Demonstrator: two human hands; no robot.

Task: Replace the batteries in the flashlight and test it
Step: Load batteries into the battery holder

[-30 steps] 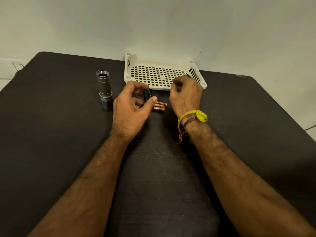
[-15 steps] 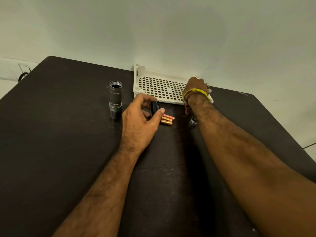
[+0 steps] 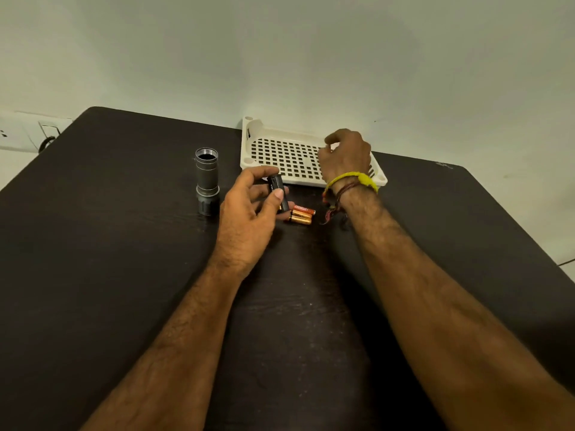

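So left hand is pinching the black holder | right hand is curling over the tray, grip unclear | flashlight is standing left | batteries lying between the wrists

A dark table stands against a plain pale wall with a white socket plate at left.

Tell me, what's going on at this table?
A person is partway through changing a flashlight's batteries. The grey metal flashlight body stands upright and open-topped on the dark table. The left hand holds a black cylindrical battery holder, beside loose orange batteries. The right hand reaches over the white perforated plastic tray; whether it holds anything is hidden.
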